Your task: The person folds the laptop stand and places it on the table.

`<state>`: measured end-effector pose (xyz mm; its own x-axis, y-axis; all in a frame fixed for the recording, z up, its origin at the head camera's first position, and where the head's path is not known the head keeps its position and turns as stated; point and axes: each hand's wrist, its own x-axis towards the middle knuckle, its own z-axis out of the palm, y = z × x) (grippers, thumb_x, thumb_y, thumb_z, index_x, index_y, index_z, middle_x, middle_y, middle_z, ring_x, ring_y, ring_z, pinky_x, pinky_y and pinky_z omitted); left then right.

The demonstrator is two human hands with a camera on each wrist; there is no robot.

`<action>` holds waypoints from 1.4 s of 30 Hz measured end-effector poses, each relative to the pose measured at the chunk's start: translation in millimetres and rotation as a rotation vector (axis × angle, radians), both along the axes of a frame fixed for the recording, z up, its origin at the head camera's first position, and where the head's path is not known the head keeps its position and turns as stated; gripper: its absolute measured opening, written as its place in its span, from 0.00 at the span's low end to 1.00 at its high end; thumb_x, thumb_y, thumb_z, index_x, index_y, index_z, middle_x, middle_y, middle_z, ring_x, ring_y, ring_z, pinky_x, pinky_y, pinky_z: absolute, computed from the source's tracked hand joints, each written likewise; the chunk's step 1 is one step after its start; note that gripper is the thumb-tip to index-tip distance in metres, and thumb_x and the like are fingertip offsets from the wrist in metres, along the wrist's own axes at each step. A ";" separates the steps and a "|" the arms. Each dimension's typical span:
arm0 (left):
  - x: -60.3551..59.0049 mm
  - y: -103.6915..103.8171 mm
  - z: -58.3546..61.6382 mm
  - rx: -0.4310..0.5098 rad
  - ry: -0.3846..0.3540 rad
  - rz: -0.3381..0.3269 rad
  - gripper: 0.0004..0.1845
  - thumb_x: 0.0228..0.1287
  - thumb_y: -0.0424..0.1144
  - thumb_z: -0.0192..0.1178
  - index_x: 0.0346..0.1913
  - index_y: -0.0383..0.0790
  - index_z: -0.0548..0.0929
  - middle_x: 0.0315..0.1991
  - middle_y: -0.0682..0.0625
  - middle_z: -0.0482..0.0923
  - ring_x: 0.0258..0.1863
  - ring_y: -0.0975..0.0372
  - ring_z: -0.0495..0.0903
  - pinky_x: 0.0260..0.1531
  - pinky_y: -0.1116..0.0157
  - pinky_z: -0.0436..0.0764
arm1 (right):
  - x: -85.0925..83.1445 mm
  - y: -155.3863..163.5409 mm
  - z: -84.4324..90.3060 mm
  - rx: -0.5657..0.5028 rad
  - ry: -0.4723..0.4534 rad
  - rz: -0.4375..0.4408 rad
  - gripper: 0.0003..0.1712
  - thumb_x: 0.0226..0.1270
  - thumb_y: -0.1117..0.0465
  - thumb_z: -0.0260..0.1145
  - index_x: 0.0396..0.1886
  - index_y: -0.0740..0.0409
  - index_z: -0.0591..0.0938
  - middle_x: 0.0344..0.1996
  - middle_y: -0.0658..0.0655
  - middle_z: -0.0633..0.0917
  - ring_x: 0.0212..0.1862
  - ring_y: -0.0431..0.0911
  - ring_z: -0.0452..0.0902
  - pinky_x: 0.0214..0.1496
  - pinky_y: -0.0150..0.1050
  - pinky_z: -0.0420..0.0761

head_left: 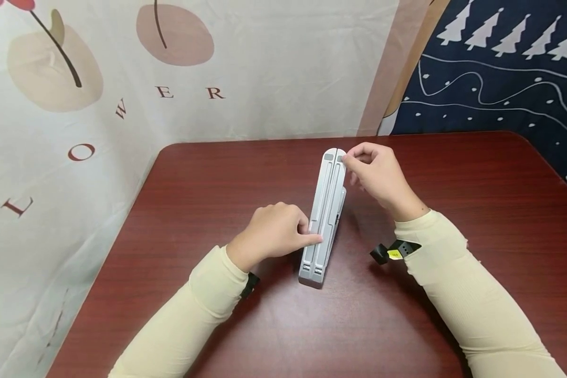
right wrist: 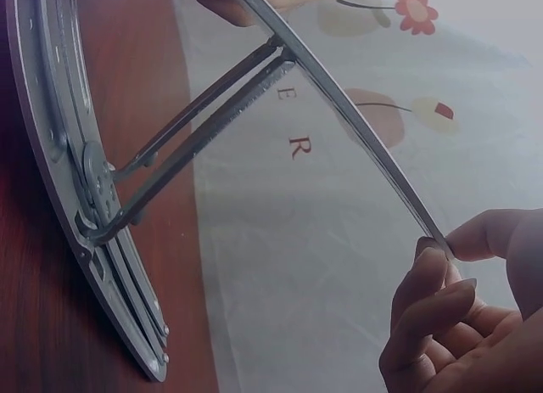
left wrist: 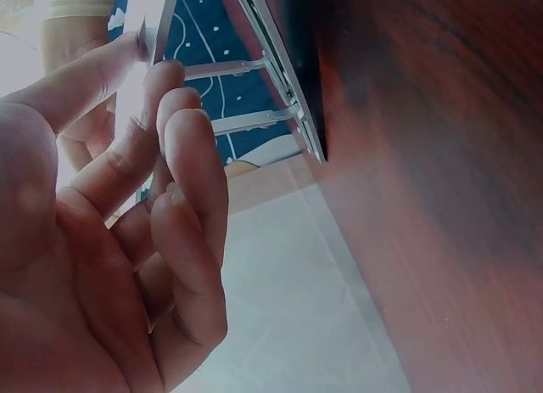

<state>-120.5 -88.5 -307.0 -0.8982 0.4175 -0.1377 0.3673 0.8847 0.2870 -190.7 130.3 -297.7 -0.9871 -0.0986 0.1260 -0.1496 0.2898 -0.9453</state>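
Observation:
A grey folding metal stand point(head_left: 325, 210) lies lengthwise in the middle of the dark red table point(head_left: 477, 189). My left hand point(head_left: 310, 233) grips its near half, thumb along the top plate's left edge. In the left wrist view my left hand point(left wrist: 151, 66) pinches the thin raised plate point(left wrist: 157, 19). My right hand point(head_left: 347, 160) pinches the far end of the stand. The right wrist view shows the top plate point(right wrist: 339, 113) lifted off the base point(right wrist: 59, 155) on two struts, with my right hand point(right wrist: 445, 250) holding the plate's tip.
A pale cloth printed with flowers and letters point(head_left: 99, 105) hangs behind and left of the table. A dark blue cloth with white trees point(head_left: 501, 68) hangs at the back right. A black strap with a yellow tag point(head_left: 394, 252) sits at my right wrist.

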 end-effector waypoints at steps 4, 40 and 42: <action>-1.0 -1.9 0.4 -0.006 -0.004 -0.001 0.27 0.58 0.65 0.65 0.11 0.55 0.72 0.12 0.62 0.64 0.20 0.65 0.69 0.21 0.61 0.69 | -0.3 1.6 -0.1 -0.004 0.006 0.003 0.08 0.70 0.60 0.63 0.36 0.62 0.81 0.18 0.50 0.79 0.19 0.42 0.72 0.19 0.34 0.71; -7.9 -18.1 6.5 -0.047 -0.039 0.062 0.23 0.55 0.68 0.66 0.16 0.58 0.77 0.20 0.60 0.76 0.26 0.62 0.75 0.26 0.60 0.71 | 3.0 14.7 11.3 0.069 -0.045 0.049 0.07 0.70 0.64 0.59 0.30 0.60 0.78 0.18 0.52 0.76 0.19 0.43 0.73 0.19 0.34 0.73; -8.2 -19.1 6.8 -0.049 -0.036 0.064 0.23 0.55 0.68 0.66 0.16 0.58 0.77 0.20 0.60 0.76 0.26 0.62 0.76 0.26 0.59 0.71 | 3.1 15.7 12.1 0.063 -0.051 0.059 0.07 0.70 0.65 0.59 0.30 0.61 0.77 0.18 0.52 0.76 0.19 0.43 0.72 0.19 0.34 0.73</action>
<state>-128.8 -107.6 -300.2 -0.9169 0.3514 -0.1891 0.2998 0.9194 0.2546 -187.5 146.0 -285.6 -0.9844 -0.1628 0.0672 -0.1201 0.3411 -0.9323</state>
